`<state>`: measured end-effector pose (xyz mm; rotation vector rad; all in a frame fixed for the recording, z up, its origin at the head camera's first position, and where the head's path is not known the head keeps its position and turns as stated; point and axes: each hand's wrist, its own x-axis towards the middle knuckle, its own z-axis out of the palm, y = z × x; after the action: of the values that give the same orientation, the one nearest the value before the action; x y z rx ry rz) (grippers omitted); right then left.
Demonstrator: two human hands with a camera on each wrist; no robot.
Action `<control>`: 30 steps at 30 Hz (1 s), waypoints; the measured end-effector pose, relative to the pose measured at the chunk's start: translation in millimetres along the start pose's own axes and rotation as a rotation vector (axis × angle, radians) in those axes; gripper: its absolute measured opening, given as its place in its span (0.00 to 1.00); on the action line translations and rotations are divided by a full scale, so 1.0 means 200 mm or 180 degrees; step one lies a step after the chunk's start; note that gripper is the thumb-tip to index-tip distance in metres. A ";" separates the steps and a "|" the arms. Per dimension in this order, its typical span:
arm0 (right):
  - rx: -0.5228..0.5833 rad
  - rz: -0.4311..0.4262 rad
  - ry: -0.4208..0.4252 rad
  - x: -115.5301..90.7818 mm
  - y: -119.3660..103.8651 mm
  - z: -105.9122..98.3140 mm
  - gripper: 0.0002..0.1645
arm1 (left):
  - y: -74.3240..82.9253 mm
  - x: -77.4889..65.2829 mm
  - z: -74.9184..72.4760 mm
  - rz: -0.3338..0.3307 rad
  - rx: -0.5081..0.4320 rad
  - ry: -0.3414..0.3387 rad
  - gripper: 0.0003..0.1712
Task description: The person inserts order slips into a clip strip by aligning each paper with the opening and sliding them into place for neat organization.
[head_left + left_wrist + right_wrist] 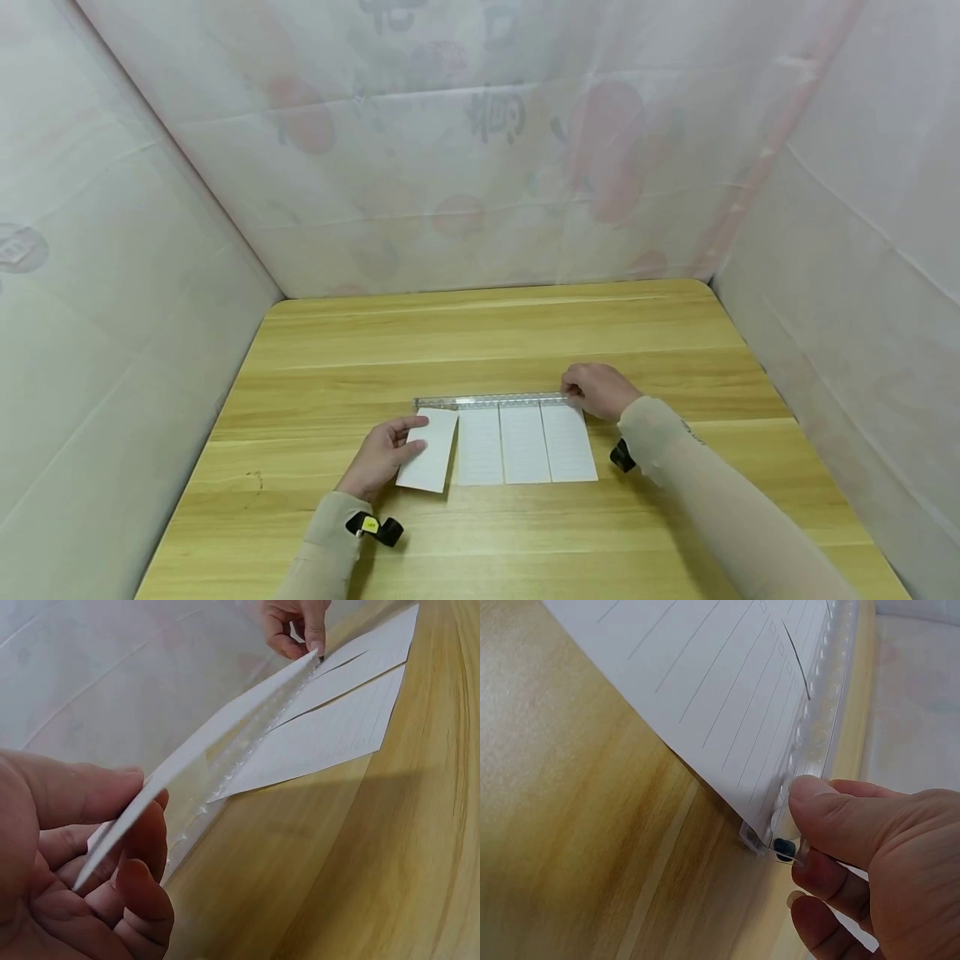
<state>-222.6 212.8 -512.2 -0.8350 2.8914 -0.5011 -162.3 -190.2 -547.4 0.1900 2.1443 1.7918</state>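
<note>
My left hand (381,458) pinches a white paper card (431,457) between thumb and fingers. The card is tilted, its right edge raised off the table, and in the left wrist view it is seen nearly edge-on. To its right, three lined paper cards (525,446) lie flat side by side. A clear plastic ruler (487,402) with a wavy edge lies along their top edges. At the ruler's right end, my right hand (602,390) grips it between thumb and fingers. A small dark spot (784,849) shows at that end in the right wrist view.
The wooden table (480,333) has rounded far corners. Pale printed cloth walls (465,167) enclose its back and both sides. Each wrist wears a small black camera, one on the left wrist (388,531) and one on the right wrist (622,456).
</note>
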 end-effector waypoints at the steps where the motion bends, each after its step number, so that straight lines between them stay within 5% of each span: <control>1: 0.0000 -0.0003 0.0007 0.00 0.00 0.00 0.11 | 0.00 0.00 0.00 0.0003 -0.0002 0.0021 0.23; 13: -0.0028 0.0025 0.0015 0.00 -0.01 0.00 0.10 | 0.00 -0.01 0.02 -0.0301 0.0101 0.0188 0.21; 30: 0.0014 0.0020 0.0056 -0.01 -0.01 0.01 0.07 | 0.02 -0.03 0.05 -0.0412 -0.0101 0.0237 0.21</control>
<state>-219.8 211.6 -513.1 -0.8247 2.9067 -0.5167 -153.4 -182.6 -544.4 -0.0232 2.1244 1.7833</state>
